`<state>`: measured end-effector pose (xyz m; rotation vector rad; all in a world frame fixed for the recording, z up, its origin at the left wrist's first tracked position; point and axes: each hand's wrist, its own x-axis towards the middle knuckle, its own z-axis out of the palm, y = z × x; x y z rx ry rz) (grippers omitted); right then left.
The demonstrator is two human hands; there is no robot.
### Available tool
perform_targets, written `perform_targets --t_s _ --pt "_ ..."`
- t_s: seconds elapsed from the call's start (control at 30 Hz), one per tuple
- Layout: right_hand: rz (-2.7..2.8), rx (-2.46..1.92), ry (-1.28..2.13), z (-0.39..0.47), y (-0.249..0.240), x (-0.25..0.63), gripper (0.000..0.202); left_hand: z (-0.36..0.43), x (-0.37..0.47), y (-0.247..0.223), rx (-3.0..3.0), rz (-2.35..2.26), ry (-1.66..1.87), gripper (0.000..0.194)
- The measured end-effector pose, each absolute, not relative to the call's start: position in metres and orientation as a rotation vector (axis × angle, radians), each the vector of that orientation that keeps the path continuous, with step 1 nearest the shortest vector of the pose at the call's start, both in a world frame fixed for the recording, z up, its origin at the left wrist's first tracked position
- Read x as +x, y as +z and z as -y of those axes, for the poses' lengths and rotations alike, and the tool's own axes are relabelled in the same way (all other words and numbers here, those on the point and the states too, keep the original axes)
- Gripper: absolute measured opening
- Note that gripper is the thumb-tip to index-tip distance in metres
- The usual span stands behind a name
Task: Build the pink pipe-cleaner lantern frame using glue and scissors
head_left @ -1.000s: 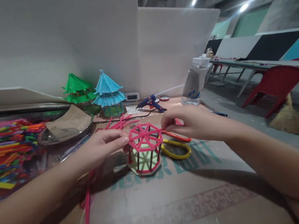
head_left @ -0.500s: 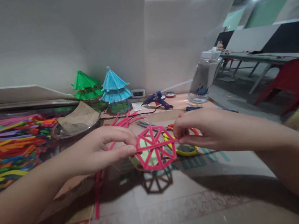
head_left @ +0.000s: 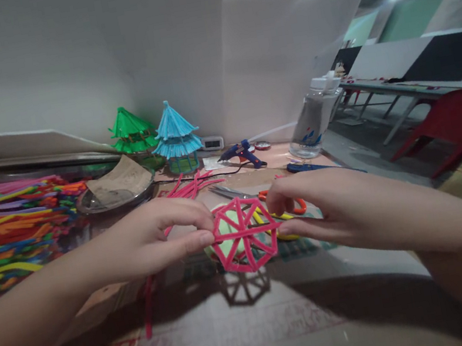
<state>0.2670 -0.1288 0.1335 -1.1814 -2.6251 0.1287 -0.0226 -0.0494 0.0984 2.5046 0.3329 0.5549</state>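
Note:
A pink spoked wheel frame (head_left: 245, 233) made of fuzzy stems is held up above the table. My left hand (head_left: 178, 227) pinches its left edge between thumb and fingers. At its right edge, my right hand (head_left: 304, 208) has the thumb against the rim and the fingers curled just above. Behind the frame lie a pale green round thing (head_left: 231, 244), partly hidden, scissors with orange handles (head_left: 299, 206) and a yellow-handled tool (head_left: 289, 236). Loose pink stems (head_left: 191, 186) lie beyond my left hand.
Colourful stems (head_left: 8, 230) fill the left side, beside a bowl (head_left: 117, 202) with brown paper. Green (head_left: 131, 132) and blue (head_left: 175, 138) pagoda models, a glue gun (head_left: 243, 153), a clear bottle (head_left: 311, 120) and a dark blue tool (head_left: 314, 166) stand or lie farther back.
The pink frame has shifted slightly down and to the right. My right hand's fingers have lifted a little from the rim, and its thumb has moved lower.

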Motion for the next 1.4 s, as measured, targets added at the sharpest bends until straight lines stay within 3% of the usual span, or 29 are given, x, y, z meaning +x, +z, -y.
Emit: perform_targets --t_s 0.23,0.4,0.57,0.73,0.93,1.2,1.4 --pt "2.513 -1.133 0.19 0.124 0.115 0.252 0.022 0.052 -0.023 0.098 2.493 -0.349 0.572 0.016" --pt "2.478 -1.143 0.217 0.122 0.117 0.252 0.014 0.05 -0.02 0.096 2.447 -0.384 0.625 0.015" --pt "2.251 -1.199 0.345 0.094 0.115 0.27 0.024 0.032 -0.018 0.083 2.238 -0.509 0.63 0.026" --pt "1.858 -1.365 0.249 0.06 0.07 0.305 0.041 0.014 -0.016 0.061 1.928 -0.694 0.653 0.034" --pt "1.526 -1.354 0.575 0.048 0.016 0.325 0.056 0.011 -0.012 0.046 1.832 -0.762 0.692 0.047" --pt "2.21 -1.415 0.252 0.052 0.016 0.318 0.027 0.011 -0.011 0.044 1.819 -0.744 0.72 0.046" --pt "2.331 -1.374 0.178 0.054 0.015 0.317 0.027 0.016 -0.012 0.049 1.775 -0.7 0.685 0.044"
